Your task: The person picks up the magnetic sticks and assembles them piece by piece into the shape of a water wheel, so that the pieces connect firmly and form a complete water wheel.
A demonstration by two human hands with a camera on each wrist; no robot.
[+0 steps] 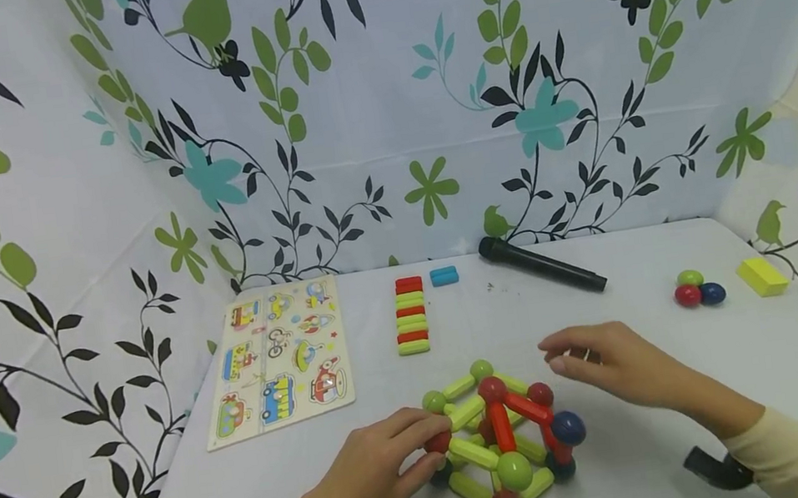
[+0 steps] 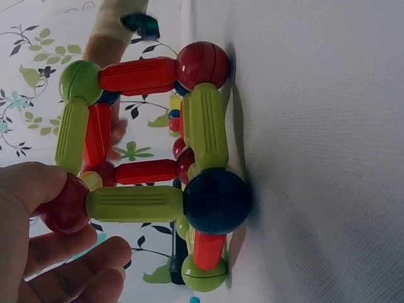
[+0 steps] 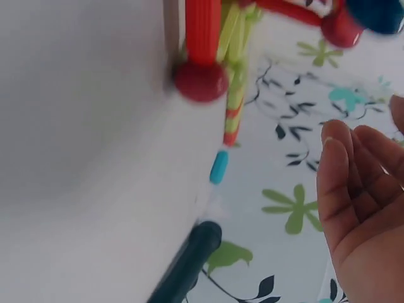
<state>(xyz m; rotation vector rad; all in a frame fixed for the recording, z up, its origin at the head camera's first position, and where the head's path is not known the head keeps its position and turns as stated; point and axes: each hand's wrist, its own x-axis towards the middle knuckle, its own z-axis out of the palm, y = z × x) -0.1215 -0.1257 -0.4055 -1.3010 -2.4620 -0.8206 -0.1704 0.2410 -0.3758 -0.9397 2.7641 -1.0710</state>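
A frame of green and red rods joined by red, green and dark blue balls (image 1: 499, 438) stands on the white table (image 1: 693, 412) near the front. My left hand (image 1: 431, 449) holds it from the left, thumb and fingers pinching a red ball (image 2: 66, 208) at a corner. The left wrist view shows the same frame (image 2: 158, 202) close up, lying sideways in the picture. My right hand (image 1: 559, 356) hovers just above and right of the frame, fingers relaxed and holding nothing. In the right wrist view that hand's palm (image 3: 363, 183) is open, with the frame's red ball (image 3: 201, 81) beyond it.
A vehicle puzzle board (image 1: 277, 357) lies at the left. Behind the frame are a stack of red and green rods (image 1: 411, 315), a blue rod (image 1: 444, 276) and a black microphone (image 1: 541, 264). Three loose balls (image 1: 698, 289) and a yellow block (image 1: 762, 275) sit at the right. Patterned walls enclose the table.
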